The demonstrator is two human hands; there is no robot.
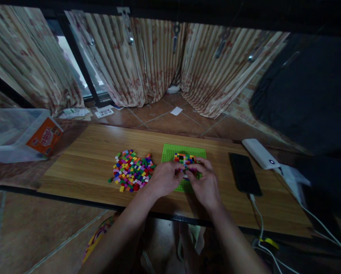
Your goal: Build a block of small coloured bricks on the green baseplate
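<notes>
A green baseplate [168, 151] lies on the wooden table, with a patch of many-coloured toy bricks [178, 156] built up on it. Over the plate, my left hand [167, 176] and my right hand [204, 182] meet with fingertips pinched close together. Something small, seemingly a brick, is between the fingertips, but it is too small and covered to make out. Both hands hide the near part of the bricks on the plate. Left of my left hand spreads a loose pile of small coloured bricks [133, 170].
On the right lie a black phone [245, 174] with a white cable [257, 211] and a white power bank [260, 153]. A clear plastic bin [14, 135] with an orange label stands at the far left. Curtains [156, 57] hang beyond the table [87, 152].
</notes>
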